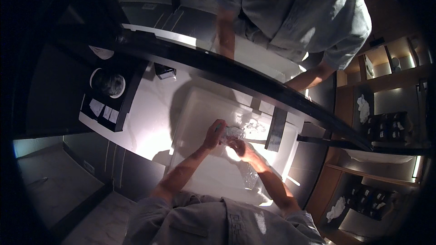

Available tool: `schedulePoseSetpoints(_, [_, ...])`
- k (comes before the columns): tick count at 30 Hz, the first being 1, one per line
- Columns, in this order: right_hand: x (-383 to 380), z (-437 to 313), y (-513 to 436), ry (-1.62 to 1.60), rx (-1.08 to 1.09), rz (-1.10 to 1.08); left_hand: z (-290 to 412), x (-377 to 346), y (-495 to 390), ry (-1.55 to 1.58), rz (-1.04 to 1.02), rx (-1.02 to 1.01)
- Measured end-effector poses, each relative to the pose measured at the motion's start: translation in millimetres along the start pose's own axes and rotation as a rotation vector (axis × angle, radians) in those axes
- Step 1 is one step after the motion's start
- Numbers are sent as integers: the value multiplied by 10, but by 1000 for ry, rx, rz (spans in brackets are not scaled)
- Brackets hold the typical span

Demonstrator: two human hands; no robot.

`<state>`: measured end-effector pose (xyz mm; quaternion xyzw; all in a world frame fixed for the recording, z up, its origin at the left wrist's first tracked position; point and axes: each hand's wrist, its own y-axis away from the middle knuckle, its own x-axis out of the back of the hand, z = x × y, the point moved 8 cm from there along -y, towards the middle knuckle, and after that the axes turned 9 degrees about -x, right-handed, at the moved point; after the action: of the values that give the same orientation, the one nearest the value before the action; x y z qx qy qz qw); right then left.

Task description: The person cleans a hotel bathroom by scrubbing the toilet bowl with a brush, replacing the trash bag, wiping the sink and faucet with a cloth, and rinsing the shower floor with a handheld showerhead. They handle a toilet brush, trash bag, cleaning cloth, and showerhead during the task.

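Observation:
A wet, whitish cloth (pixel 233 133) is bunched between my two hands over a white sink basin (pixel 201 109). My left hand (pixel 215 134) grips its left end, with a small green patch showing between the fingers. My right hand (pixel 238 148) holds its lower right side, the fingers curled under it. Just right of the hands, a dark flat faucet (pixel 276 127) reaches over the basin. Bright light glints on what appears to be water near the faucet and below my right hand.
A black tray (pixel 127 109) on the left of the marble-look counter (pixel 146 115) bears a round container (pixel 108 83) and white packets (pixel 104 110). A small dark box (pixel 165 71) stands near the mirror's dark frame (pixel 204 64). Wooden shelves (pixel 327 190) are at right.

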<state>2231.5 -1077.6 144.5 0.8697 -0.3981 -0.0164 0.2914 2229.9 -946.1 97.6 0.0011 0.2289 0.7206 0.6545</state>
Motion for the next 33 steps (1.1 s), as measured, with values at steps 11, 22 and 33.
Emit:
schedulePoseSetpoints(11, [281,-645,609,179,218,724,-1005,-344,151,744,-54,477])
schedulePoseSetpoints(22, [521,-311,70,110,158,466,-301,-313,121,-463,-301,79])
schedulePoseSetpoints(33, [-81,-165,252,1198,323,-161,-545,-209,1119,-1382,-471,-523])
